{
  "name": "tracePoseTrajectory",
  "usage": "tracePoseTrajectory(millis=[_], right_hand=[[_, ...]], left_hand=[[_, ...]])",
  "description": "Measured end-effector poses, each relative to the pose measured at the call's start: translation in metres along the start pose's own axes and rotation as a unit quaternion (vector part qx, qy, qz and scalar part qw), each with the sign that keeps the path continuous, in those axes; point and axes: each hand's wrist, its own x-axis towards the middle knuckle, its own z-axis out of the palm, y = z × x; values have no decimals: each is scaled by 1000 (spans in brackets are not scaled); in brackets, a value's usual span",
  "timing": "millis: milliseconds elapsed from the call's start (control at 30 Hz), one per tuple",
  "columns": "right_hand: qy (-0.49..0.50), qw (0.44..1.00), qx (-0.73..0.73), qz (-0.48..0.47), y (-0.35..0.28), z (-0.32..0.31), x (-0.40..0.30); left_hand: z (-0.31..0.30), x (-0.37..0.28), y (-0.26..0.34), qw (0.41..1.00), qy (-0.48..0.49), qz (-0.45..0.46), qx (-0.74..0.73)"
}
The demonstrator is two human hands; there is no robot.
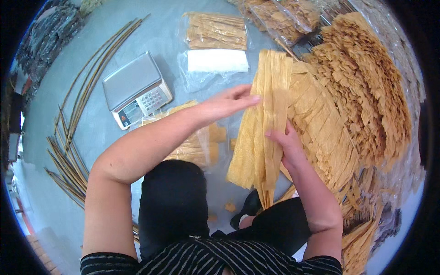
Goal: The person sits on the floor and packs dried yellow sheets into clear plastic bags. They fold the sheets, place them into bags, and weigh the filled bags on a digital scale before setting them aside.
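Observation:
My left hand [242, 99] and my right hand [288, 139] hold a bundle of long, thin yellow-brown sheets [273, 86], perhaps dried tofu skin, between them. The left thumb lies on its near face at the left edge, the fingers partly hidden behind it. Lower down, the right hand grips the other side, its thumb across the front. The sheets hang in lengthwise folds, spread out at the lower left. Right behind them lies a large pile of similar sheets [319, 127]. Filled clear plastic bags [196, 147] lie beyond my left knee, partly covered by my left forearm.
A digital scale [132, 80] stands on the grey floor at the left, beside long thin sticks [92, 79]. A bagged bundle [216, 31] and white sheets on plastic [217, 61] lie ahead. Crinkled brown stacks [364, 89] fill the right side. A filled bag [285, 17] lies at the top.

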Motion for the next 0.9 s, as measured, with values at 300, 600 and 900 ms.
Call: tracePoseTrajectory(millis=[300, 600, 900], right_hand=[[53, 991, -5, 123, 48, -62, 59], [59, 975, -86, 198, 104, -90, 85], [49, 911, -327, 245, 196, -152, 85]], left_hand=[[-196, 50, -253, 847, 405, -215, -268], [-220, 89, -262, 924, 294, -237, -66], [-141, 79, -68, 931, 317, 62, 171]])
